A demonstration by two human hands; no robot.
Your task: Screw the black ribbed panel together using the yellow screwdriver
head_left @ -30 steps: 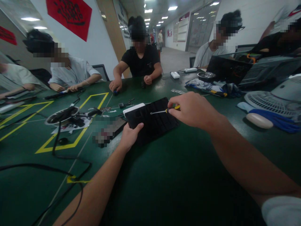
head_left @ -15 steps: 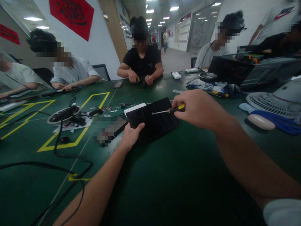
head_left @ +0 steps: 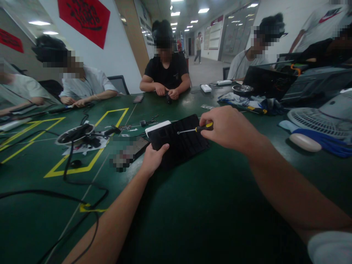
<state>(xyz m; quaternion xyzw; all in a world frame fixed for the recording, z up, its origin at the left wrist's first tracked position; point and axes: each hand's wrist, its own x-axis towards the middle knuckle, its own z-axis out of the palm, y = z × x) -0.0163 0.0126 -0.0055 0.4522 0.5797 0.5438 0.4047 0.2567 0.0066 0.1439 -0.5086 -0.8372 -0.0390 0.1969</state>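
My left hand grips the lower left edge of a flat black panel, its thumb lying on top. The panel is tilted above the green table, and its dark surface details are hard to make out. Closed around the black and yellow handle of a screwdriver is my right hand. The screwdriver's metal shaft points left, its tip at the panel's face; whether it touches cannot be told. Behind the panel's upper left corner a white flat object shows in part.
Left of the panel lies a partly blurred flat device. Farther left, a bowl holds black parts, with black cables trailing forward. Gloves, a pale computer mouse and a fan are at right. Co-workers sit around the table.
My right hand and the screwdriver handle have shifted slightly left, with the tip near the same spot. My left hand and the panel stay put. Across the table, a person's hands have come together.
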